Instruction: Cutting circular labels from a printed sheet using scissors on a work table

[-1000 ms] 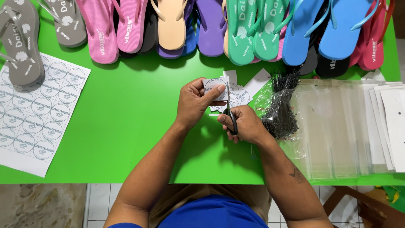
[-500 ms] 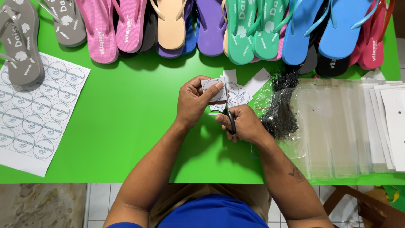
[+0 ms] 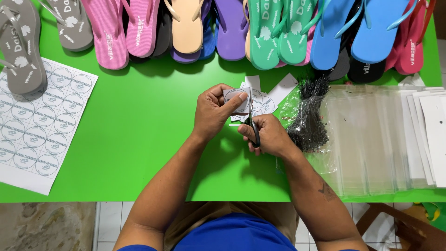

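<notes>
Left hand grip pinches a small white paper piece with a round printed label, right hand closed on black-handled scissors just below it; few cut labels lie behind, the white sheet of round labels far left looks mostly uncut.

A row of flip-flops lies along the table's far edge. The sticker sheet lies left, clear bags right, with the bundle of tag fasteners just beside them. Cut labels lie between, behind both hands.
</notes>
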